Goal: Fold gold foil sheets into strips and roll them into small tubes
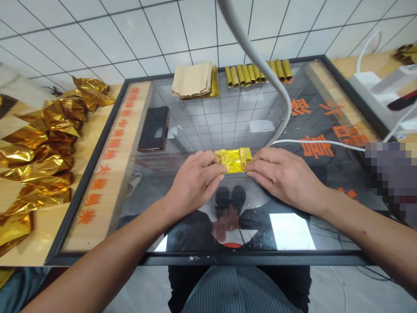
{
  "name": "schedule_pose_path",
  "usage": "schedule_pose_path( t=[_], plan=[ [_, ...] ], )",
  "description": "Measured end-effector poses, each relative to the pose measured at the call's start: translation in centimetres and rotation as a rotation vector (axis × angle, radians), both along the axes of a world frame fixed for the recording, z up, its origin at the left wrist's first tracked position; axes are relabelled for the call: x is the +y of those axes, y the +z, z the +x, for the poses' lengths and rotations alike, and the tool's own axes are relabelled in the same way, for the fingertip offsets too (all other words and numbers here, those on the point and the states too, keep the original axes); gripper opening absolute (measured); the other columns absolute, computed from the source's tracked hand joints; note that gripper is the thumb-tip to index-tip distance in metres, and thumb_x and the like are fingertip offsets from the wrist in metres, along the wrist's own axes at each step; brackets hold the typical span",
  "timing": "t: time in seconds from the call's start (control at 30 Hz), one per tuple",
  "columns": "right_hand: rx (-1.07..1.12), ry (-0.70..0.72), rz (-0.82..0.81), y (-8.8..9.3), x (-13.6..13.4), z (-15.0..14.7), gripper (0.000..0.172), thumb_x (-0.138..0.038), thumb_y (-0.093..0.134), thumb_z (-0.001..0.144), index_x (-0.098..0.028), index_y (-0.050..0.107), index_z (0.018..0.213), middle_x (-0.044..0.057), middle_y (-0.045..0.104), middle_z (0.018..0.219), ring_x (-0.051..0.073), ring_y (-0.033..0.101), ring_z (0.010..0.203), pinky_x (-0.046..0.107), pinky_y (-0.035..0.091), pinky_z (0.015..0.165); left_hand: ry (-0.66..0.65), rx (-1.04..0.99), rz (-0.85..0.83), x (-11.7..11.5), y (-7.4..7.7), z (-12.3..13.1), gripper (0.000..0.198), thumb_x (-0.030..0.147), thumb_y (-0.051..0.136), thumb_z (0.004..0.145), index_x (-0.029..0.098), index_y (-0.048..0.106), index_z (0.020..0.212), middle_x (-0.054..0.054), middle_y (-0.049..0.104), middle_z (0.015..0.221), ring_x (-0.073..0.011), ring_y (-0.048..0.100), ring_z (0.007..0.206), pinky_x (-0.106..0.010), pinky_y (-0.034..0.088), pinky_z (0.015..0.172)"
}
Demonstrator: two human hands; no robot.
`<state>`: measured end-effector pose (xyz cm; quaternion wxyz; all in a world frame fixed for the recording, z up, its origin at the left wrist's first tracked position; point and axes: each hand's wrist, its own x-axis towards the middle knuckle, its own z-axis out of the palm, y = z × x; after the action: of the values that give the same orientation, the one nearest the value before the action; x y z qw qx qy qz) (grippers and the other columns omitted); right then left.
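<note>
Over the middle of the glass tabletop point(202, 126) lies a small piece of gold foil paper point(235, 161), partly folded, with lighter creased edges showing on both sides. My left hand point(198, 176) pinches its left end between thumb and fingers. At the opposite end, my right hand point(282, 174) grips the paper the same way, fingertips pressed together. Parts of both ends are hidden under my fingers.
A stack of brown-backed paper point(192, 79) and a row of rolled gold tubes point(259, 74) lie at the back. A phone point(153, 128) rests left. Folded gold foil shapes point(48, 130) line the left side. A white cable point(283, 95) hangs close; a power strip point(374, 91) stands right.
</note>
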<state>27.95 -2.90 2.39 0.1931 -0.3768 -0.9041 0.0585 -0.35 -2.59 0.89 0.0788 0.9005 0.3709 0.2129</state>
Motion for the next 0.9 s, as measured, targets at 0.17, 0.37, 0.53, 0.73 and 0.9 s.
schedule_pose_path(
  t=[0.17, 0.37, 0.53, 0.73, 0.9],
  plan=[
    [-0.008, 0.004, -0.028, 0.10, 0.07, 0.00, 0.024, -0.025, 0.056, 0.113, -0.018, 0.079, 0.113, 0.012, 0.075, 0.104, 0.027, 0.071, 0.098, 0.045, 0.057, 0.089, 0.039, -0.002, 0.007, -0.15, -0.35, 0.25, 0.017, 0.023, 0.058, 0.109, 0.024, 0.074, 0.111, -0.006, 0.069, 0.111, -0.0228, 0.063, 0.096, -0.040, 0.050, 0.083],
    [-0.020, 0.003, 0.002, -0.01, 0.04, 0.00, 0.024, -0.026, 0.055, 0.113, -0.018, 0.078, 0.111, 0.011, 0.074, 0.102, 0.027, 0.070, 0.096, 0.043, 0.056, 0.086, 0.044, -0.002, 0.005, -0.12, -0.36, 0.45, 0.014, 0.025, 0.059, 0.109, 0.023, 0.073, 0.108, -0.006, 0.070, 0.111, -0.0234, 0.063, 0.096, -0.040, 0.048, 0.082],
    [-0.045, 0.016, 0.018, 0.12, -0.01, -0.04, 0.026, -0.026, 0.053, 0.114, -0.019, 0.077, 0.106, 0.010, 0.073, 0.100, 0.026, 0.068, 0.092, 0.041, 0.053, 0.082, 0.042, 0.055, 0.017, -0.11, -0.32, 0.59, 0.020, 0.028, 0.054, 0.112, 0.023, 0.073, 0.107, -0.007, 0.070, 0.111, -0.0246, 0.062, 0.097, -0.040, 0.046, 0.081],
    [-0.076, 0.023, 0.051, 0.24, -0.05, -0.09, 0.027, -0.025, 0.053, 0.114, -0.020, 0.076, 0.099, 0.009, 0.075, 0.100, 0.024, 0.067, 0.090, 0.040, 0.050, 0.080, 0.038, 0.050, -0.001, -0.23, -0.21, 0.51, 0.016, 0.026, 0.057, 0.110, 0.021, 0.071, 0.115, -0.007, 0.071, 0.115, -0.0259, 0.064, 0.102, -0.041, 0.048, 0.083],
    [-0.087, 0.015, 0.075, 0.21, -0.09, -0.12, 0.031, -0.028, 0.050, 0.116, -0.018, 0.077, 0.103, 0.010, 0.075, 0.098, 0.025, 0.067, 0.089, 0.040, 0.048, 0.078, 0.034, 0.117, 0.064, -0.17, 0.08, 0.04, 0.018, 0.029, 0.057, 0.111, 0.019, 0.072, 0.113, -0.009, 0.071, 0.112, -0.0264, 0.062, 0.097, -0.041, 0.049, 0.083]
  ],
)
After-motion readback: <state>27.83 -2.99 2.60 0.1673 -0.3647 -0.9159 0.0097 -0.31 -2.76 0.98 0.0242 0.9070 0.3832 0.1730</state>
